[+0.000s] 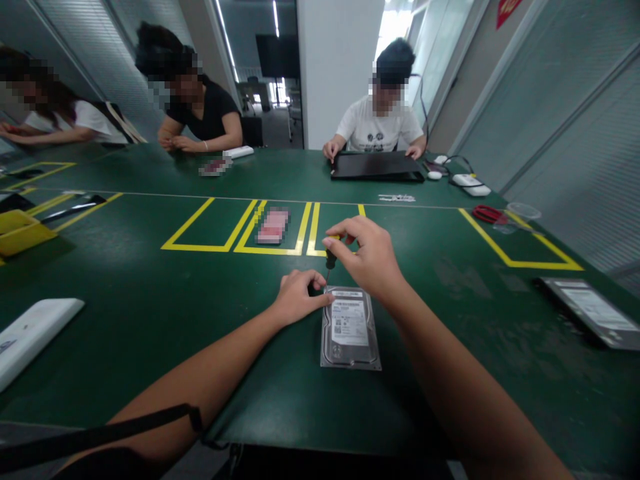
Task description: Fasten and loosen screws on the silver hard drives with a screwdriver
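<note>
A silver hard drive (350,330) with a white label lies flat on the green table (150,300) in front of me. My right hand (370,257) is closed round a small screwdriver (330,257) held upright, with its tip at the drive's far left corner. Beside that corner my left hand (297,297) rests with curled fingers, pinched near the screwdriver tip and touching the drive's edge. Whether it holds anything is hidden.
A second drive (593,310) lies at the right edge, a white device (30,333) at the left. A yellow tray (20,233) and tools sit far left. Yellow tape boxes mark the table. Three people sit across; one has a black laptop (375,165).
</note>
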A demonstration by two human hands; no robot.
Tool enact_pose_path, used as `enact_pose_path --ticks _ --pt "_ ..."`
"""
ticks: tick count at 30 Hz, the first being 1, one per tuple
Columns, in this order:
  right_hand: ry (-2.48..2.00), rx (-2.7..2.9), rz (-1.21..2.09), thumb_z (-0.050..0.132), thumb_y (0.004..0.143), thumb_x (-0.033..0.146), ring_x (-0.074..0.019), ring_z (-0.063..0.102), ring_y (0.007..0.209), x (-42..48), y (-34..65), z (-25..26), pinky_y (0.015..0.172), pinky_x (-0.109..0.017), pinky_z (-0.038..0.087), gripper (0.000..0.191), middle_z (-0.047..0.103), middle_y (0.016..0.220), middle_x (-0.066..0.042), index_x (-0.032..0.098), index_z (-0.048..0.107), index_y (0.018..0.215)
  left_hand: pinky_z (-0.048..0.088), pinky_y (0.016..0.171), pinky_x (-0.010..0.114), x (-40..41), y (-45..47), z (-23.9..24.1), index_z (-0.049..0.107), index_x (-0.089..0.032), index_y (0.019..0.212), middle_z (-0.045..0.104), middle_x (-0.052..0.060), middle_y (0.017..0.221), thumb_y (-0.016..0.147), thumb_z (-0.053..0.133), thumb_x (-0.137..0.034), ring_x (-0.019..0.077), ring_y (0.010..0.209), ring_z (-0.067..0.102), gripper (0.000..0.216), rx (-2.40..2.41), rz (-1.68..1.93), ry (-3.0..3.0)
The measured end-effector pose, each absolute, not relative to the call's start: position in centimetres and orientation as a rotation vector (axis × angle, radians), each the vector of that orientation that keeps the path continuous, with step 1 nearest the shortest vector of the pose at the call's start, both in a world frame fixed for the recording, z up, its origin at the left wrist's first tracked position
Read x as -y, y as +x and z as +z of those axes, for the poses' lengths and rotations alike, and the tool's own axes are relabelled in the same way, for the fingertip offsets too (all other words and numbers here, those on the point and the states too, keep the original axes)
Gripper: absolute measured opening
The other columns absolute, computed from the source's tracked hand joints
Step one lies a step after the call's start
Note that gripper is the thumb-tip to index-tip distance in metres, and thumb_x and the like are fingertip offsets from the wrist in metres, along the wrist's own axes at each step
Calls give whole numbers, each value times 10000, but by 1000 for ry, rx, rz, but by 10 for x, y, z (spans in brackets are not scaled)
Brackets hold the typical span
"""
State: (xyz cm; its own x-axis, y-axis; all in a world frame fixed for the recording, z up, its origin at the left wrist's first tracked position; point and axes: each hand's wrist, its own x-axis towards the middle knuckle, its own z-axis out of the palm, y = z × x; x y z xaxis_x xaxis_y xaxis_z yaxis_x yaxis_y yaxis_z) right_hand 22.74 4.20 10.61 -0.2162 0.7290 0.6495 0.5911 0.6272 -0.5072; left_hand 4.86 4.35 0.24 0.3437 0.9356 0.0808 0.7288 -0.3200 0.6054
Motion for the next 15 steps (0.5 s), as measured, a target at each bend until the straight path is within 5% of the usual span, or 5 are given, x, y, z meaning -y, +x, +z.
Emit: enact_pose_path --ticks 6,15 --pt "-1086 1890 244 567 847 160 -159 602 826 -42 229 105 749 -288 423 205 688 919 -13 180 695 1006 335 823 354 -44 48 1 653 -244 960 689 -21 907 750 713 -551 230 932 564 376 -1458 575 2136" --pt "-1001 1886 132 675 864 249 -146 562 796 -44 226 102 739 -278 411 73 647 845 -6 176 674 872 333 828 361 -43 49 2 656 -242 950 692 -21 902 746 718 -542 231 930 566 368 -1461 582 2137"
